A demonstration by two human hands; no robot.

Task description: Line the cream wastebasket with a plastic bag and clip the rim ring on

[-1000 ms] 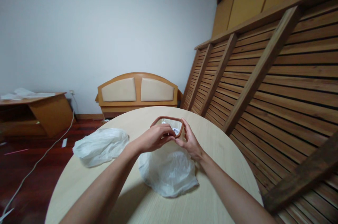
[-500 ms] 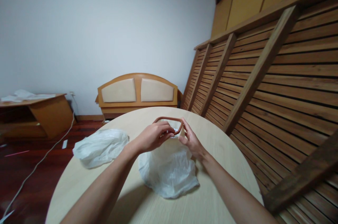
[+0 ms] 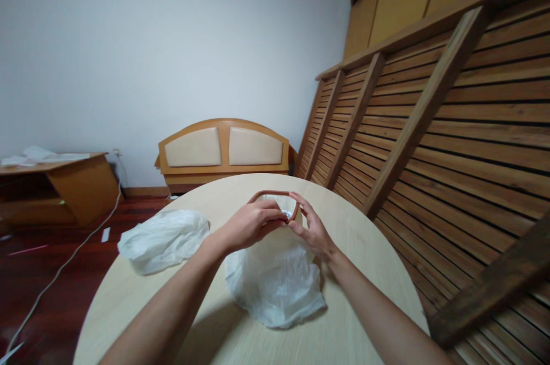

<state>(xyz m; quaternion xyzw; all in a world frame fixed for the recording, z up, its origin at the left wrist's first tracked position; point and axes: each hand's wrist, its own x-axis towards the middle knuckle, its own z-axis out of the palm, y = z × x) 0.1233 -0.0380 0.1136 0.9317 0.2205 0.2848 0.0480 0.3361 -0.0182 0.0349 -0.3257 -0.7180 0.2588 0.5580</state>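
Note:
A cream container with a brown rounded rim (image 3: pixel 275 192) stands near the middle of the table, its mouth facing up. My left hand (image 3: pixel 253 222) is closed at the rim's near side, fingertips bent over into the mouth. On the right corner, my right hand (image 3: pixel 313 228) grips the rim between thumb and fingers. A thin white plastic bag (image 3: pixel 277 287) spreads below and in front of the container, crumpled on the tabletop. Whitish, shiny material shows inside the mouth. My hands and the bag hide much of the container's body.
Another crumpled white plastic bag (image 3: pixel 165 239) lies on the left of the round table (image 3: pixel 365 307). A slatted wooden frame (image 3: pixel 412 141) leans along the right side. Behind are a padded headboard (image 3: pixel 224 147) and a low cabinet (image 3: pixel 81 193); a cable (image 3: pixel 71 270) crosses the floor.
The fingers of my right hand have shifted slightly left along the rim. My left fingers have moved a little to the right, and the bag's lower edge sits slightly nearer me.

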